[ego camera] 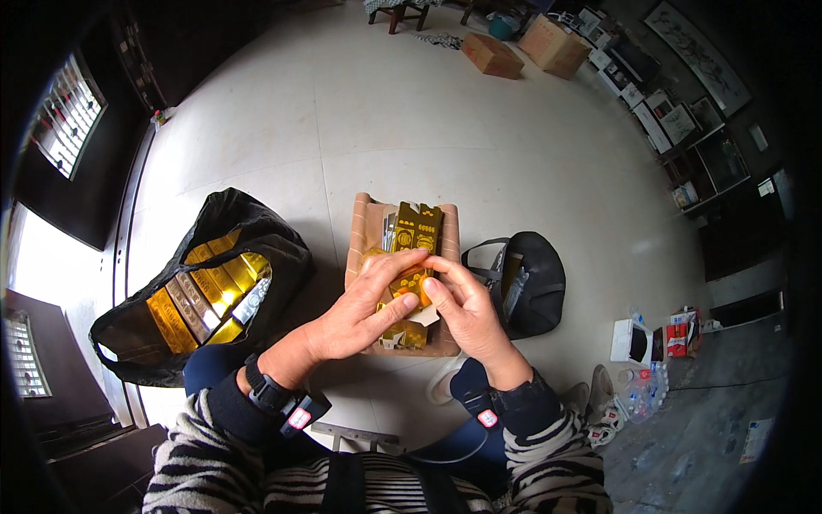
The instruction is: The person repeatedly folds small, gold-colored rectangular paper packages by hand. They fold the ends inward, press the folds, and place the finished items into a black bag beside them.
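Both my hands meet over a small stand with a pinkish-brown cover. Between my left hand and my right hand is a piece of shiny gold printed card, partly folded, with a pale flap sticking out below. My fingers hide much of it. Flat gold printed cards lie stacked beneath and beyond my fingers. To the left, a black plastic bag gapes around several gold bar-shaped boxes and a silvery one. On the right sits a black fabric bag with sheets inside.
My knees flank the stand, with the bags close on either side. Plastic bottles, shoes and a white box are on the floor at right. Cardboard boxes stand far off, near a wooden stool.
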A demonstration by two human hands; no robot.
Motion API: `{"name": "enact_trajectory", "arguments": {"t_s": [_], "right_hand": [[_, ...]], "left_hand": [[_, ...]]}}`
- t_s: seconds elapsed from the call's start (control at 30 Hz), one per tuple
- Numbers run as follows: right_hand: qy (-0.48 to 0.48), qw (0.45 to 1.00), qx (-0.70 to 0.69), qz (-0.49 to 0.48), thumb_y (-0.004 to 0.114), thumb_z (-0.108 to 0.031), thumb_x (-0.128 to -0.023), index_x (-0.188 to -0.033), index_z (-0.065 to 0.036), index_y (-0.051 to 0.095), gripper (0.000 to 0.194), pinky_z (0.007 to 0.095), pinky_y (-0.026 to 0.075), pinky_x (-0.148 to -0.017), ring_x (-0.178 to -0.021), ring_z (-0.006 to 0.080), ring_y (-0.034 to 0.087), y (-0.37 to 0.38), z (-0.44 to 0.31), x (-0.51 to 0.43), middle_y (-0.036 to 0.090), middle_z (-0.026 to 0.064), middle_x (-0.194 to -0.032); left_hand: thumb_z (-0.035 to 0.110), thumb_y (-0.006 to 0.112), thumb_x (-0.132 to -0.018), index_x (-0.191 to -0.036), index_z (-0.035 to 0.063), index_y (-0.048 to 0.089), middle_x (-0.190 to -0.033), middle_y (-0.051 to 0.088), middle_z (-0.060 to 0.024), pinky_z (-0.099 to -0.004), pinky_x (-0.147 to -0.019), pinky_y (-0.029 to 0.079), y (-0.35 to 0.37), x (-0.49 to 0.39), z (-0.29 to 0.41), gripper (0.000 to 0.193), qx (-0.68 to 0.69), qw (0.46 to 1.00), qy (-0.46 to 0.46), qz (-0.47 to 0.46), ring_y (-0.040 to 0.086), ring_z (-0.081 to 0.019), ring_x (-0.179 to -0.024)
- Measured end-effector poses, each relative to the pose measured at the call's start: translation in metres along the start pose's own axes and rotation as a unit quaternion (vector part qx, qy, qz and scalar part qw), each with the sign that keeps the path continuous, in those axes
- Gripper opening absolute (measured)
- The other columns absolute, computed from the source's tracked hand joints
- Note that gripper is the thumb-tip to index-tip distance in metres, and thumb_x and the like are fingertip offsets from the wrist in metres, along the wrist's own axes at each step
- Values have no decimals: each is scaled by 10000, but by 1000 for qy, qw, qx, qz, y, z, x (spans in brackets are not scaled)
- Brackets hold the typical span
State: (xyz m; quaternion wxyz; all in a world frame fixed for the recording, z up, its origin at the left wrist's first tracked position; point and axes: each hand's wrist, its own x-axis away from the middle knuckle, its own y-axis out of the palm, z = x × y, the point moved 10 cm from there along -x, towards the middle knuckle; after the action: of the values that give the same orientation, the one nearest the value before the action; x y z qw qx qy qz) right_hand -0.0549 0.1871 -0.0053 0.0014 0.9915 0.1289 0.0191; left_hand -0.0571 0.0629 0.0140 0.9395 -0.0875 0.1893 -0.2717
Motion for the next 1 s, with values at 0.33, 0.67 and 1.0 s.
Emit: {"name": "enact_trajectory", "arguments": {"t_s": [0.33,0.67,1.0], "right_hand": [[-26,997,-52,42,595,-155,-1035,-1280,-4,539,293,230,464,-928,-1056,87,578,1,5,-1,620,47,-1163],[-37,988,-142,-54,555,-49,-994,-1330,-39,471,347,303,454,-1001,-1185,133,515,19,-12,8,452,62,-1370],[-88,993,-73,-1,644,-121,-998,-1088,-37,632,124,309,484,-1003,-1197,155,543,18,-14,4,472,86,-1368]], "left_hand": [[142,631,-942,-1446,51,465,-1406,514,-144,-409,-1137,330,-5,-2,2,538,-28,998,19,56,452,-300,-1306],[159,630,-909,-1415,85,514,-1337,550,-140,-422,-1113,333,-19,-2,-2,524,36,994,9,106,470,-311,-1258],[162,593,-920,-1414,94,523,-1301,537,-151,-430,-1107,318,-20,0,11,504,-32,992,69,102,458,-317,-1239]]}}
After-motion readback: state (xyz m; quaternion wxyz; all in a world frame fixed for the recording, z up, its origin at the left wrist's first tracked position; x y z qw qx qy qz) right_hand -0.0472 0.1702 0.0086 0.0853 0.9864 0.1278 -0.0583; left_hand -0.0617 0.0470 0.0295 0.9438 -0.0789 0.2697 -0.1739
